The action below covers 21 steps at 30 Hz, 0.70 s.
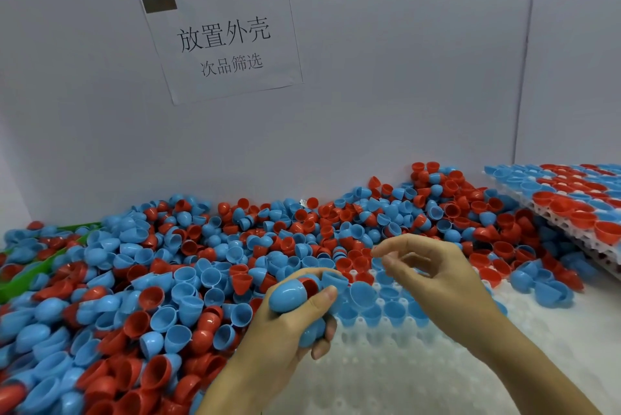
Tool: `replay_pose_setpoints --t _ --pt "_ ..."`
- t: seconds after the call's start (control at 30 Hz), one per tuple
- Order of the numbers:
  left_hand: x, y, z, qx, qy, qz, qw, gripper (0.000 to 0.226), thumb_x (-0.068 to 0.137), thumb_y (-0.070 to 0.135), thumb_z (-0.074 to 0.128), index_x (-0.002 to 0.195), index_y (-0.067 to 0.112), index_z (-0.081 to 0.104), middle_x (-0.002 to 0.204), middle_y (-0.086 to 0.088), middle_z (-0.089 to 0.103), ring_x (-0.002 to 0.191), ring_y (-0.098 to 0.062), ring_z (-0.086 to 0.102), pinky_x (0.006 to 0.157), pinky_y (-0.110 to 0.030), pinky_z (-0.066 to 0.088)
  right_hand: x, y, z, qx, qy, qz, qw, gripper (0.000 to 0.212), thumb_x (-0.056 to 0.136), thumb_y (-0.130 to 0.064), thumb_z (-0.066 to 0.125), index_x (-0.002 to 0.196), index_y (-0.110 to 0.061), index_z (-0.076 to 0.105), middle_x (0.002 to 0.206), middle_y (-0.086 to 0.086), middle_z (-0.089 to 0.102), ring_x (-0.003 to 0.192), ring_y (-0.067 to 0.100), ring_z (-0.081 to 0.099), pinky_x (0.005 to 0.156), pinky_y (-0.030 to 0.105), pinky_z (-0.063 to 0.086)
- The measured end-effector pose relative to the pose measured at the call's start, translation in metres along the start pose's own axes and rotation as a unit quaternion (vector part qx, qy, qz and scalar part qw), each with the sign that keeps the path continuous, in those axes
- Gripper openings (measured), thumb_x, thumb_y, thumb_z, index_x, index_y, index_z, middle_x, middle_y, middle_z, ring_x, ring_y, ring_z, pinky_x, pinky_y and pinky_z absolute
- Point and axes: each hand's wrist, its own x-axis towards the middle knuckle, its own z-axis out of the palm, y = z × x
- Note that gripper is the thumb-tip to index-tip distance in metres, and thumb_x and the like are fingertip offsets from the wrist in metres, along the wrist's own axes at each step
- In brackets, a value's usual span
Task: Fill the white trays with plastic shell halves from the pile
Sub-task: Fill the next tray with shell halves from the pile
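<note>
Above the near white tray (420, 364), the left hand (295, 317) gripped several blue shell halves (289, 295), one dome-up, while the right hand (433, 267) hovered beside it, fingers loosely curled, empty. Just beyond both, a few blue halves sat open-side-up in tray pockets. A filled tray stack (571, 199) leaned far right. A wall sign (223, 40) read "放置外壳".

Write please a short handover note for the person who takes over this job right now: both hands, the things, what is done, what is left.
Left hand grips a bunch of blue and red shell halves.
Right hand hangs over the tray, fingers loosely curled, holding nothing.
White tray in front: only the far rows hold shells, mostly blue; the near cups are empty.
Filled trays are stacked at the right.
Pile is still large. Left: fill the remaining cups.
</note>
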Motion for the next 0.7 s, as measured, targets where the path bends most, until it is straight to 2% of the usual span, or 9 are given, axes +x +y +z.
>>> replay_pose_setpoints --t 0.1,0.17,0.27,0.4,0.5,0.6,0.7 --pt "-0.002 0.002 -0.001 0.015 -0.039 -0.006 0.999 0.027 0.079 0.017 0.074 0.105 0.01 0.074 0.077 -0.012 0.061 0.058 -0.021 0.053 0.041 -0.025 0.039 -0.002 -0.002 -0.002 -0.003 -0.097 -0.045 0.994 0.026 0.085 -0.009 0.074 0.087 -0.034 0.079 0.091 -0.008 0.072 0.088 0.014 0.067 0.077 0.036 0.059" --pt "-0.003 0.003 -0.001 0.023 -0.058 -0.009 0.998 0.028 0.08 0.015 0.072 0.108 0.008 0.073 0.078 -0.013 0.061 0.058 -0.021 0.053 0.041 -0.025 0.04 -0.003 -0.002 -0.002 -0.028 -0.142 -0.052 0.988 0.029 0.083 -0.01 0.076 0.087 -0.038 0.078 0.093 -0.01 0.069 0.09 0.014 0.064 0.073 0.032 0.056" --pt "-0.004 0.004 -0.001 0.037 -0.068 -0.012 0.997 0.032 0.081 0.015 0.071 0.112 0.006 0.071 0.079 -0.014 0.06 0.058 -0.021 0.053 0.042 -0.025 0.039 -0.004 0.001 -0.003 -0.072 -0.176 -0.049 0.981 0.029 0.08 -0.016 0.08 0.09 -0.043 0.076 0.095 -0.016 0.066 0.093 0.008 0.061 0.074 0.027 0.053" --pt "-0.003 0.002 -0.001 0.04 -0.069 -0.016 0.997 0.035 0.082 0.016 0.072 0.115 0.006 0.07 0.084 -0.017 0.062 0.058 -0.021 0.053 0.043 -0.026 0.04 -0.006 0.003 0.004 -0.154 -0.169 -0.062 0.972 0.026 0.078 -0.029 0.082 0.093 -0.048 0.074 0.1 -0.022 0.062 0.096 0.002 0.057 0.078 0.024 0.051" --pt "-0.002 0.0 0.0 0.047 -0.061 -0.011 0.997 0.032 0.082 0.019 0.072 0.112 0.014 0.074 0.087 -0.013 0.065 0.058 -0.02 0.053 0.043 -0.026 0.04 -0.006 0.002 0.009 -0.19 -0.158 -0.079 0.966 0.025 0.079 -0.028 0.08 0.086 -0.05 0.071 0.097 -0.026 0.06 0.093 0.0 0.055 0.078 0.021 0.05" --pt "-0.001 -0.002 -0.001 0.039 -0.029 -0.01 0.999 0.025 0.078 0.021 0.075 0.103 0.022 0.077 0.074 -0.006 0.064 0.058 -0.019 0.054 0.044 -0.025 0.041 -0.003 0.003 0.002 -0.193 -0.119 -0.078 0.971 0.019 0.081 -0.024 0.078 0.085 -0.041 0.073 0.086 -0.024 0.063 0.088 -0.002 0.057 0.073 0.017 0.049" --pt "0.001 -0.005 -0.003 0.037 0.0 -0.009 0.999 0.022 0.08 0.021 0.081 0.102 0.02 0.077 0.067 -0.01 0.056 0.057 -0.018 0.054 0.044 -0.025 0.041 0.005 0.004 -0.024 -0.213 -0.047 -0.068 0.974 0.008 0.082 -0.023 0.077 0.085 -0.03 0.074 0.08 -0.016 0.067 0.083 0.001 0.061 0.071 0.02 0.053"
